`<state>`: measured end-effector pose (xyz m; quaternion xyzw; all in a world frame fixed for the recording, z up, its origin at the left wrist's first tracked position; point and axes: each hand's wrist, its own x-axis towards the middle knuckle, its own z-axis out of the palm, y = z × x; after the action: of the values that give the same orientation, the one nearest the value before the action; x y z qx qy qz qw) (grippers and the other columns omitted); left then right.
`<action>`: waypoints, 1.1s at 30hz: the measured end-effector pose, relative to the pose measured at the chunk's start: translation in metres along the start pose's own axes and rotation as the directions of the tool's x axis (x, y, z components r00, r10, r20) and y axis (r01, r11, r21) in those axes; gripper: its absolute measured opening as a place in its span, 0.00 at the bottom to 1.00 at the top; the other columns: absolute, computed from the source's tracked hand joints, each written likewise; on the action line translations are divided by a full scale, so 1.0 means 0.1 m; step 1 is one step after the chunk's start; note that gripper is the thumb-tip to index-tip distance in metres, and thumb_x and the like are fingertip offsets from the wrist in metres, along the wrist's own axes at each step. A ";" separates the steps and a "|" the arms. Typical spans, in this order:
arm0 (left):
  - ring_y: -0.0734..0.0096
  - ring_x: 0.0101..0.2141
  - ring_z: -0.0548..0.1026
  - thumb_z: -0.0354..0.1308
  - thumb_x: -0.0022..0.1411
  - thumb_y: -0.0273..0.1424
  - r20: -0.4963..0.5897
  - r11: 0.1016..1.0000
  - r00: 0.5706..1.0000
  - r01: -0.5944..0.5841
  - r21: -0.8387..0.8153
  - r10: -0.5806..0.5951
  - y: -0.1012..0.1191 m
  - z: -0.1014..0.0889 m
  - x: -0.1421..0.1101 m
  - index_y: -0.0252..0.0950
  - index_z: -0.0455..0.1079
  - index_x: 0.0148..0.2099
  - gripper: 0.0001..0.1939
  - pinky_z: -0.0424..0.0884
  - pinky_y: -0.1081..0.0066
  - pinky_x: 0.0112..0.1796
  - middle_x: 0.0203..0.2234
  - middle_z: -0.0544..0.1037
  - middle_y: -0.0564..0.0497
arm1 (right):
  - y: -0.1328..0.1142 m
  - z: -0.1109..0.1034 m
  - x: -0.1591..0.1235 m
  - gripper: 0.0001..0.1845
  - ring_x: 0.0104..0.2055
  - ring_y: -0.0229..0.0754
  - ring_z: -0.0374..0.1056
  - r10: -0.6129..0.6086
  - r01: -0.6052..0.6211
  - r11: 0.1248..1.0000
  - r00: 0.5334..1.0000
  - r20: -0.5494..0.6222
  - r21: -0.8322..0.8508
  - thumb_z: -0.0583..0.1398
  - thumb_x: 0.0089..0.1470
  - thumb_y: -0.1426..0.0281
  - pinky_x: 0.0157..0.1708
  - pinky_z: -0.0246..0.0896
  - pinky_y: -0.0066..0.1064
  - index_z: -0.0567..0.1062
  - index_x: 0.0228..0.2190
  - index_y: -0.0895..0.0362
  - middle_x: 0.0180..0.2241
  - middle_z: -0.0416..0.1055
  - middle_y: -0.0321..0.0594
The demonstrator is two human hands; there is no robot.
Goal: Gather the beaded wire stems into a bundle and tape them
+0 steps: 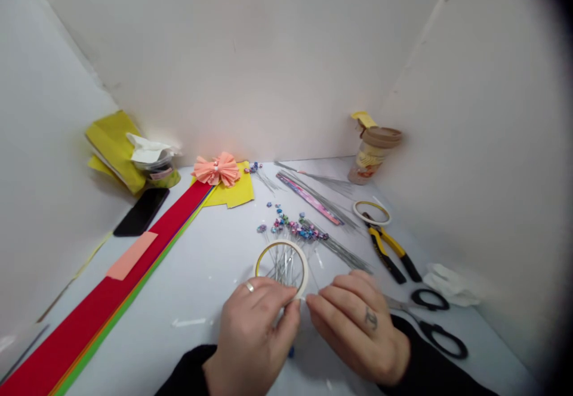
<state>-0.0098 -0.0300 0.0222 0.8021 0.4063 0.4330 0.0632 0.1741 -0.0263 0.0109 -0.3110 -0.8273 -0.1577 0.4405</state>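
Note:
My left hand (257, 330), with a ring on one finger, is closed in a pinch on the lower rim of a narrow white tape roll (306, 267), held tilted up above the table. My right hand (358, 324) is close beside it, its thumb and fingertips pinched together at a short white bit of tape by the roll's edge. A small blue piece (291, 352) shows below the left thumb; its kind is unclear. Behind the roll lie several small folded paper stars (293, 227) in blue, pink and purple, many on thin wire stems (344, 251).
Black-handled scissors (432, 324), yellow-black pliers (387, 246), another tape roll (372, 212) and crumpled tissue (451, 284) lie right. A lidded cup (373, 154) stands behind. Left are red paper strips (101, 306), a pink bow (217, 170), a phone (141, 211) and a tub (161, 172).

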 end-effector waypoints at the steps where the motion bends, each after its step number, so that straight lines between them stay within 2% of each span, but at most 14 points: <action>1: 0.68 0.28 0.76 0.59 0.57 0.21 -0.003 1.000 1.000 0.000 -0.012 0.000 0.01 0.00 0.00 0.36 0.71 0.37 0.07 0.73 0.68 0.33 0.25 0.79 0.51 | 0.00 0.00 -0.01 0.05 0.33 0.41 0.69 -0.010 0.010 1.000 1.000 0.001 -0.001 0.60 0.54 0.77 0.37 0.64 0.38 0.76 0.34 0.59 0.25 0.75 0.38; 6: 0.69 0.28 0.76 0.58 0.55 0.20 -0.024 0.996 0.999 0.041 -0.074 -0.043 0.02 0.02 0.02 0.35 0.71 0.33 0.06 0.73 0.70 0.33 0.23 0.78 0.51 | 0.02 0.03 -0.08 0.06 0.34 0.43 0.69 -0.057 0.056 0.998 0.998 0.022 0.020 0.59 0.54 0.78 0.38 0.63 0.39 0.76 0.35 0.61 0.28 0.75 0.40; 9: 0.72 0.25 0.75 0.57 0.53 0.20 0.028 0.965 0.981 0.193 -0.177 -0.191 0.05 0.04 0.02 0.36 0.71 0.29 0.06 0.72 0.73 0.31 0.21 0.77 0.53 | 0.02 0.06 -0.11 0.07 0.35 0.42 0.69 -0.063 0.062 0.997 0.998 0.022 0.035 0.58 0.54 0.79 0.40 0.63 0.39 0.76 0.35 0.61 0.28 0.74 0.40; 13: 0.72 0.24 0.75 0.56 0.51 0.21 0.170 0.864 0.893 0.447 -0.232 -0.416 0.08 0.04 0.03 0.36 0.73 0.25 0.07 0.71 0.75 0.28 0.20 0.78 0.54 | 0.00 0.04 -0.09 0.07 0.34 0.41 0.69 -0.062 0.062 0.997 0.998 0.014 0.053 0.59 0.53 0.80 0.39 0.64 0.38 0.75 0.35 0.61 0.28 0.73 0.40; 15: 0.71 0.23 0.75 0.56 0.51 0.25 0.181 0.807 0.833 0.552 -0.210 -0.522 0.01 0.00 0.06 0.36 0.72 0.24 0.06 0.71 0.75 0.26 0.19 0.77 0.54 | 0.00 0.01 -0.06 0.07 0.33 0.41 0.68 -0.029 0.031 0.997 0.999 -0.024 0.078 0.59 0.52 0.80 0.38 0.65 0.38 0.75 0.34 0.61 0.27 0.72 0.40; 18: 0.70 0.22 0.75 0.56 0.57 0.34 0.051 0.722 0.730 0.682 -0.115 -0.681 -0.22 -0.13 0.15 0.35 0.72 0.26 0.10 0.70 0.74 0.24 0.19 0.78 0.53 | 0.04 -0.01 -0.01 0.06 0.31 0.41 0.66 0.104 -0.095 0.982 0.993 -0.048 0.164 0.59 0.52 0.80 0.35 0.67 0.36 0.73 0.31 0.58 0.26 0.70 0.39; 19: 0.68 0.25 0.76 0.55 0.58 0.36 -0.002 0.721 0.721 0.693 -0.031 -0.693 -0.32 -0.18 0.18 0.35 0.74 0.30 0.11 0.71 0.73 0.27 0.23 0.80 0.51 | 0.07 0.01 0.00 0.07 0.31 0.41 0.66 0.166 -0.155 0.968 0.985 -0.040 0.199 0.58 0.53 0.80 0.35 0.67 0.35 0.73 0.31 0.57 0.27 0.70 0.39; 20: 0.67 0.29 0.77 0.55 0.60 0.38 -0.001 0.732 0.737 0.672 0.112 -0.676 -0.40 -0.23 0.21 0.36 0.74 0.34 0.12 0.71 0.72 0.31 0.28 0.81 0.50 | 0.10 0.03 0.00 0.08 0.32 0.41 0.67 0.230 -0.218 0.948 0.973 -0.027 0.232 0.57 0.54 0.80 0.35 0.67 0.35 0.73 0.33 0.57 0.28 0.70 0.39; 22: 0.63 0.35 0.78 0.52 0.63 0.36 0.120 0.717 0.762 0.526 0.457 -0.636 -0.55 -0.29 0.25 0.37 0.75 0.38 0.12 0.70 0.69 0.36 0.33 0.81 0.48 | 0.19 0.11 -0.03 0.10 0.34 0.42 0.68 0.340 -0.325 0.904 0.940 -0.009 0.279 0.56 0.55 0.79 0.35 0.66 0.35 0.73 0.37 0.56 0.30 0.71 0.40; 25: 0.57 0.33 0.78 0.56 0.59 0.33 0.235 0.684 0.724 0.420 0.596 -0.649 -0.64 -0.30 0.25 0.36 0.74 0.30 0.09 0.68 0.68 0.32 0.27 0.80 0.45 | 0.30 0.20 -0.09 0.14 0.31 0.39 0.68 0.423 -0.443 0.803 0.895 0.142 0.398 0.54 0.56 0.78 0.34 0.66 0.33 0.70 0.44 0.56 0.28 0.70 0.37; 27: 0.55 0.34 0.78 0.55 0.59 0.34 0.257 0.695 0.726 0.399 0.598 -0.638 -0.62 -0.26 0.23 0.35 0.74 0.31 0.10 0.68 0.67 0.32 0.29 0.80 0.43 | 0.31 0.20 -0.11 0.20 0.27 0.37 0.67 0.344 -0.461 0.738 0.885 0.313 0.493 0.54 0.54 0.79 0.31 0.65 0.30 0.64 0.49 0.56 0.25 0.69 0.33; 29: 0.55 0.38 0.77 0.52 0.63 0.35 0.275 0.718 0.741 0.376 0.586 -0.613 -0.58 -0.22 0.22 0.35 0.75 0.37 0.12 0.68 0.66 0.35 0.35 0.80 0.42 | 0.28 0.16 -0.09 0.25 0.27 0.37 0.66 0.174 -0.457 0.700 0.854 0.490 0.549 0.55 0.49 0.80 0.31 0.65 0.28 0.60 0.50 0.56 0.27 0.71 0.33; 31: 0.57 0.40 0.77 0.50 0.65 0.36 0.291 0.740 0.752 0.363 0.566 -0.592 -0.53 -0.19 0.20 0.36 0.75 0.40 0.14 0.67 0.67 0.36 0.37 0.80 0.44 | 0.22 0.10 -0.05 0.30 0.31 0.39 0.68 0.007 -0.449 0.711 0.774 0.633 0.541 0.57 0.43 0.81 0.34 0.65 0.29 0.59 0.49 0.56 0.32 0.73 0.37; 33: 0.59 0.39 0.77 0.50 0.65 0.36 0.301 0.755 0.757 0.361 0.548 -0.580 -0.51 -0.18 0.20 0.37 0.75 0.38 0.14 0.66 0.68 0.34 0.36 0.81 0.46 | 0.16 0.07 -0.01 0.32 0.34 0.41 0.69 -0.084 -0.433 0.760 0.674 0.734 0.485 0.58 0.39 0.81 0.36 0.65 0.30 0.61 0.49 0.57 0.35 0.73 0.39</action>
<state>-0.0476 0.0134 0.0228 0.7381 0.6638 0.0937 0.0758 0.1807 -0.0105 0.0060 -0.2656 -0.8979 0.3061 0.1719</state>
